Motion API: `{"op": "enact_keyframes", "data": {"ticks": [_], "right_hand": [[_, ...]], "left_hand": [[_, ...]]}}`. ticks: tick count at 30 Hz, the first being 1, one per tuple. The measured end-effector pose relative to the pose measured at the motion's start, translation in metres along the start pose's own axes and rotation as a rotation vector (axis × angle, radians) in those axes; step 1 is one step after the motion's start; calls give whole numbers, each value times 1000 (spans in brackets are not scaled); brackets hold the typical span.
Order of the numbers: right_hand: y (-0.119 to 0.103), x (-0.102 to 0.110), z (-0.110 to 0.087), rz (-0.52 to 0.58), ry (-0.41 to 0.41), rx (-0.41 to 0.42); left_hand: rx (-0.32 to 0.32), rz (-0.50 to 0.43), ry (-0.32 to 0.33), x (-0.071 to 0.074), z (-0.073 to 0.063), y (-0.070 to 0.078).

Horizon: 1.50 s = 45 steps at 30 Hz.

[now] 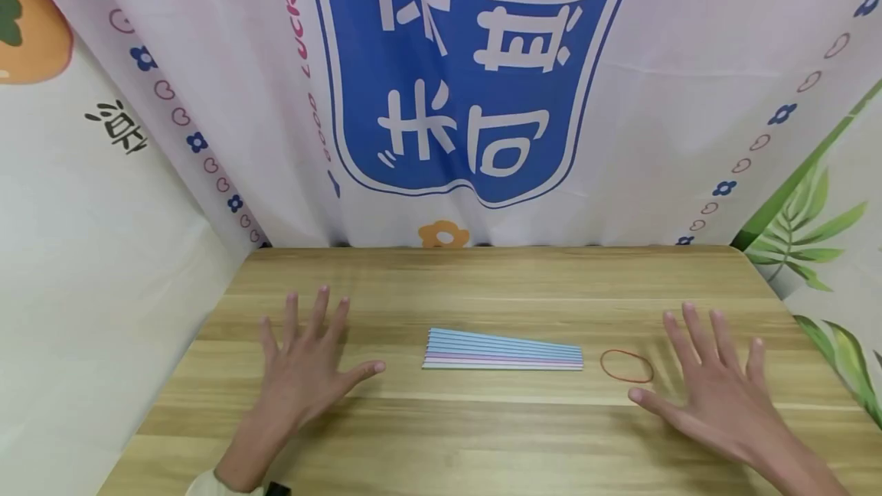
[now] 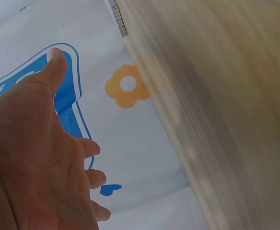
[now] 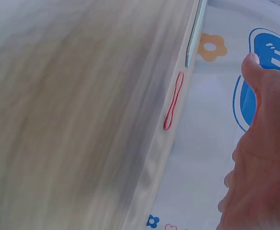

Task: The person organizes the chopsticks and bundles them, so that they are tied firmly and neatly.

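Note:
Several thin sticks, perhaps straws or pencils (image 1: 501,350), lie side by side on the table, mostly light blue with a few pink and pale ones. Their left ends fan slightly apart. Just right of them is a red rubber band (image 1: 626,367), a loose oval, also visible in the right wrist view (image 3: 173,101). My left hand (image 1: 303,373), fingers spread, is left of the sticks and touches none of them. To the right of the rubber band, my right hand (image 1: 720,400) also has its fingers spread, its thumb near the band. Neither hand holds anything.
The wood-grain table (image 1: 455,442) ends at a pale printed curtain (image 1: 654,136) with a blue panel. White cloth (image 1: 103,266) hangs on the left, and a leaf-printed cloth (image 1: 820,259) on the right.

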State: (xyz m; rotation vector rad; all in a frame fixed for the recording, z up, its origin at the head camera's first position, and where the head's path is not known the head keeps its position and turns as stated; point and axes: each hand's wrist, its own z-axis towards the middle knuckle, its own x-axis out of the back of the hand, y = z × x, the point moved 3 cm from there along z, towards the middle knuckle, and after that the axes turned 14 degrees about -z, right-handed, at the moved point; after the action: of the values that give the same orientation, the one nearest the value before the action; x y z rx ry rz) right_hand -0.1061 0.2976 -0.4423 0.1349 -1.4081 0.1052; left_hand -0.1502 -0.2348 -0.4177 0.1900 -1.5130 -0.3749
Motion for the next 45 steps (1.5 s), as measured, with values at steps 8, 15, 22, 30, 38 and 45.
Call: {"op": "enact_keyframes", "data": {"ticks": [8,15,22,30,38,45], "right_hand": [[-15,2,13,19,-22,32],[-29,9,28,68,-25,64],[-45,12,44,77,-44,97],[-69,7,55,93,-75,141],[-83,5,64,207,-120,213],[-90,-2,74,311,-179,282]], "left_hand": [[-25,-7,-21,-4,8,11],[-60,-16,-24,-9,16,27],[-98,-21,-23,-15,22,42],[-110,-22,-59,-25,30,57],[-159,-38,-131,-34,40,77],[-223,-132,-199,-45,50,87]]}}
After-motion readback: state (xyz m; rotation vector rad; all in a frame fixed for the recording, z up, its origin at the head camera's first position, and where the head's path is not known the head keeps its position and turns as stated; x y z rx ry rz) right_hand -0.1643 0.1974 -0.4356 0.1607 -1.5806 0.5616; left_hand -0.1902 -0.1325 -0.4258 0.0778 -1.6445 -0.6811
